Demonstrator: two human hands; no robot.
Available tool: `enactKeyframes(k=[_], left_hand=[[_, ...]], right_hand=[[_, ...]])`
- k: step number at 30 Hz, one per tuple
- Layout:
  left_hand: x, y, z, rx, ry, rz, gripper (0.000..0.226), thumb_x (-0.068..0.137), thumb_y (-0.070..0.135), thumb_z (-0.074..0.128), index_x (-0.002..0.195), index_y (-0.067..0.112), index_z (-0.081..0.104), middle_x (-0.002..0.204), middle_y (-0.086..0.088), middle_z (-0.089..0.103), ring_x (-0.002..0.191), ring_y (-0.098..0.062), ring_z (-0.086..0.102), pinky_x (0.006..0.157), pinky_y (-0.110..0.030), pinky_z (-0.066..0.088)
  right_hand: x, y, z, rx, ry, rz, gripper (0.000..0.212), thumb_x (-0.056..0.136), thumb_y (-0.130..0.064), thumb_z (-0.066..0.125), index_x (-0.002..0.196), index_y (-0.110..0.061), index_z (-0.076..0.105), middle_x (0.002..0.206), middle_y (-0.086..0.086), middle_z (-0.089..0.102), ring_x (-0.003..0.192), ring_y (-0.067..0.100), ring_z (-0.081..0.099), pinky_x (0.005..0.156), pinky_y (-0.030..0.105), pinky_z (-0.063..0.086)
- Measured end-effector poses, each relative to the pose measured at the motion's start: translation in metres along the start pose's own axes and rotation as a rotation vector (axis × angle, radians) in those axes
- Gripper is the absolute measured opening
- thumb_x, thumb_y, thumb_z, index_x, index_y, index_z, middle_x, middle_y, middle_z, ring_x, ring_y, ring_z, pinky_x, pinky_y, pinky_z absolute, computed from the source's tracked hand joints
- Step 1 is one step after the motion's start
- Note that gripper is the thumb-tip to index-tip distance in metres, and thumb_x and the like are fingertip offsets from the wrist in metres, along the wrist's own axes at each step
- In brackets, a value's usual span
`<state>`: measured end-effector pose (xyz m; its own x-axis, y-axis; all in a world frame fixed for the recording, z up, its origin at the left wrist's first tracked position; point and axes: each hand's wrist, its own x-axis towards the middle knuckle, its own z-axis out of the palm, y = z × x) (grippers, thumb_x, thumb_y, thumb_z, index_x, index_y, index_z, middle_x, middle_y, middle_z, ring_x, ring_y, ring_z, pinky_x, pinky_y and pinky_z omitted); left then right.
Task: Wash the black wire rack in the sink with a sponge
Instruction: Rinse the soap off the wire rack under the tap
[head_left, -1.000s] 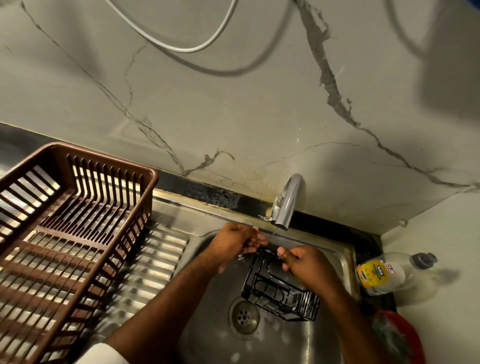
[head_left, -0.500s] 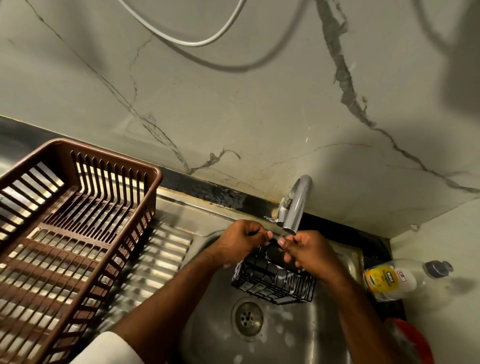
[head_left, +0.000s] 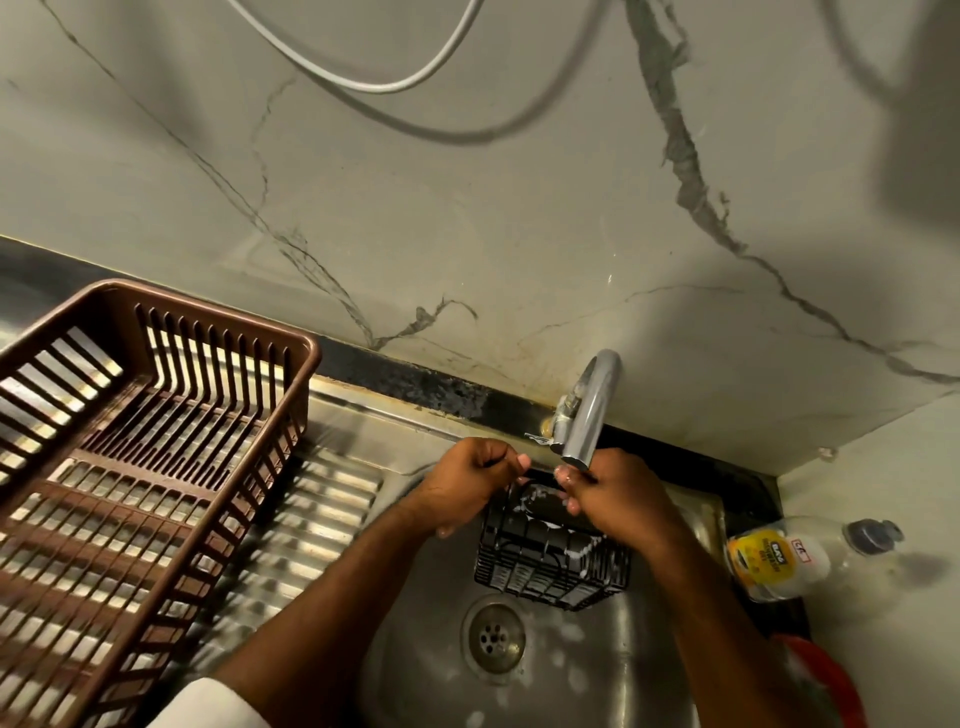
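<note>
The black wire rack (head_left: 550, 558) hangs over the steel sink (head_left: 415, 665), just under the tap spout (head_left: 589, 415), with soap foam on its wires. My left hand (head_left: 467, 480) grips the rack's top rim at the left with curled fingers. My right hand (head_left: 602, 493) grips the same rim at the right, directly below the spout. I see no sponge in either hand. Whether water runs from the tap I cannot tell.
A brown plastic dish basket (head_left: 140, 467) sits on the ribbed drainboard (head_left: 311, 535) at the left. A clear soap bottle (head_left: 789, 558) lies on its side right of the sink, above a red object (head_left: 826, 686). The drain (head_left: 493, 642) is below the rack.
Both hands have lifted the rack from near the drain up toward the spout and turned it more level. The grip of both hands stays on its rim.
</note>
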<state>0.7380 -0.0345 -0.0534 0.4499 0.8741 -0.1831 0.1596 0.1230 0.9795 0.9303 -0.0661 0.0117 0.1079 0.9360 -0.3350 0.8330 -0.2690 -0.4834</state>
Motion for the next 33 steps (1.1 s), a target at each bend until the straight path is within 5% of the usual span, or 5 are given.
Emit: enactKeyframes(k=[6,13,20,24,33], left_hand=[[0.000,-0.007,-0.022,-0.053,0.040,-0.028,0.031,0.100,0.036,0.060,0.071,0.025,0.064,0.068,0.000,0.062,0.066,-0.020,0.058,0.069,-0.038,0.051],[0.002,-0.012,-0.018,-0.112,0.021,-0.029,0.044,0.092,0.051,0.066,0.085,0.007,0.067,0.084,-0.024,0.069,0.078,-0.044,0.066,0.081,-0.059,0.055],[-0.003,-0.023,-0.036,-0.321,0.074,-0.009,0.052,0.097,0.034,0.064,0.090,-0.016,0.055,0.086,-0.024,0.062,0.081,-0.034,0.059,0.081,-0.048,0.049],[-0.003,-0.018,-0.035,-0.349,0.050,-0.012,0.028,0.101,0.019,0.055,0.085,-0.002,0.061,0.074,-0.011,0.065,0.071,-0.022,0.064,0.073,-0.034,0.055],[0.002,0.010,-0.009,0.426,-0.093,0.086,0.032,0.105,0.040,0.048,0.090,0.020,0.068,0.079,-0.003,0.071,0.071,-0.019,0.068,0.068,-0.039,0.057]], right_hand=[[-0.001,0.017,-0.008,-0.039,0.018,-0.036,0.038,0.097,-0.032,0.061,0.062,-0.019,0.065,0.058,-0.005,0.063,0.059,0.011,0.061,0.060,0.025,0.041],[0.001,-0.016,0.020,0.167,0.044,0.043,0.028,0.087,-0.047,0.065,0.095,-0.022,0.074,0.086,-0.003,0.076,0.077,0.012,0.073,0.079,0.036,0.061],[-0.001,0.006,-0.004,0.297,-0.026,-0.031,0.021,0.094,-0.024,0.067,0.080,-0.010,0.075,0.072,0.000,0.075,0.070,0.009,0.071,0.073,0.027,0.051],[-0.006,0.014,-0.002,0.470,-0.045,-0.060,0.021,0.096,-0.018,0.064,0.078,-0.014,0.075,0.071,0.003,0.075,0.069,0.013,0.069,0.082,0.033,0.050],[-0.007,-0.012,0.018,0.425,0.044,-0.002,0.025,0.094,-0.038,0.066,0.081,-0.018,0.073,0.058,-0.007,0.065,0.046,-0.005,0.054,0.051,0.015,0.040]])
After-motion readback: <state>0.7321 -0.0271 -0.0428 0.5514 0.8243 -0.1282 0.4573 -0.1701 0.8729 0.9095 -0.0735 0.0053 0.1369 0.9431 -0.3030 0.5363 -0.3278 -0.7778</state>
